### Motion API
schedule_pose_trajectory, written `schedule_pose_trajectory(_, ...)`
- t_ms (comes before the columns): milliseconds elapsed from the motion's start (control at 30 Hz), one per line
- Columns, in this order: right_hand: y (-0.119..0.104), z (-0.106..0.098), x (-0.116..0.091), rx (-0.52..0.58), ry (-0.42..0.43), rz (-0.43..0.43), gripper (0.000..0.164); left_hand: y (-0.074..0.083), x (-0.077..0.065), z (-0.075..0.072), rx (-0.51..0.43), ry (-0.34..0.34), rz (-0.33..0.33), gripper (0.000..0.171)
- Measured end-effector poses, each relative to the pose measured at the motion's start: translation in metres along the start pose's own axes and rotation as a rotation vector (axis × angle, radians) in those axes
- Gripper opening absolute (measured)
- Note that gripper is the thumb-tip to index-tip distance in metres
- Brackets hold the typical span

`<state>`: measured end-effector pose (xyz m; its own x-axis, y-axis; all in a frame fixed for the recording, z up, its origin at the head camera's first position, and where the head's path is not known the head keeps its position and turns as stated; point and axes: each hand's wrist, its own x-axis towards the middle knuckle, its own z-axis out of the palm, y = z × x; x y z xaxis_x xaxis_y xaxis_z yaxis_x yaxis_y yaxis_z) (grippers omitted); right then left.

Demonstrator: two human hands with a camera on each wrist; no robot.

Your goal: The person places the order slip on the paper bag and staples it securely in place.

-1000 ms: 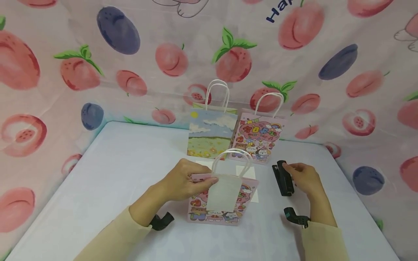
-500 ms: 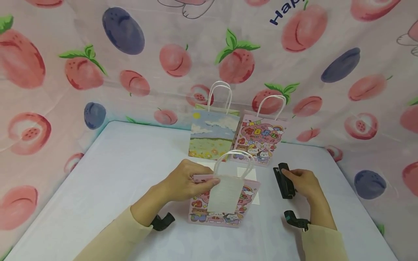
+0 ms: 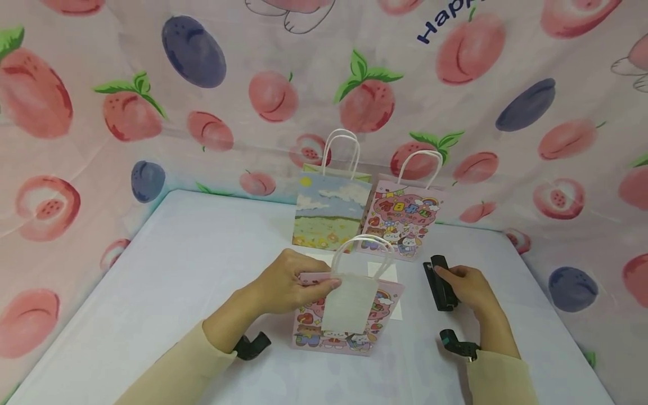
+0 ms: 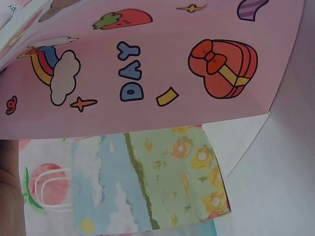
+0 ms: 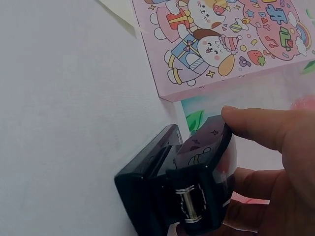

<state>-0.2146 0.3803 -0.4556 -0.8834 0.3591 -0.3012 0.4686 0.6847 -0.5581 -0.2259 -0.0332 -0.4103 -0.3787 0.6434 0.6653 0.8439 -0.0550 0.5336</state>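
Note:
In the head view my left hand grips the top edge of a pink cartoon paper bag, thumb in front, other fingers behind. A blank white card lies against the bag's front, below its white rope handles. The left wrist view shows the bag's pink printed side close up. On the right, my right hand holds a black stapler, thumb on its upper arm. In the right wrist view the stapler shows its hinge end, with the fingers around its far side.
Behind stand a paper bag with a sky-and-meadow print and another pink cartoon bag. White paper lies on the white table behind the gripped bag. A fruit-print cloth hangs at the back.
The whole head view has shifted slightly. My left hand keeps its grip on the bag, and my right hand stays on the stapler with little visible movement.

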Motion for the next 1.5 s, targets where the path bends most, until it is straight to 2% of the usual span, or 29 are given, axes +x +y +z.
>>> schedule_pose_trajectory(400,0.001,0.008,-0.004,0.018,-0.008,-0.03,0.083,0.0,-0.009,0.002,0.014,0.01,-0.002,0.014)
schedule_pose_trajectory(633,0.003,0.009,-0.003,0.022,0.029,-0.072,0.078,0.0,-0.011,0.003,0.008,0.005,-0.029,0.014)
schedule_pose_trajectory(867,0.002,0.006,-0.002,0.047,0.047,-0.082,0.079,-0.001,-0.008,0.003,0.021,0.008,-0.002,0.023)
schedule_pose_trajectory(1133,0.0,0.0,-0.003,0.11,0.087,-0.164,0.081,-0.001,-0.003,0.001,0.007,-0.006,-0.015,0.01)
schedule_pose_trajectory(1267,-0.007,-0.002,-0.007,0.154,0.132,-0.246,0.074,0.0,-0.002,-0.001,-0.002,-0.007,-0.032,0.009)
schedule_pose_trajectory(1500,-0.022,-0.009,-0.018,0.191,0.307,-0.377,0.061,0.0,0.0,-0.002,0.003,-0.005,-0.013,0.01)
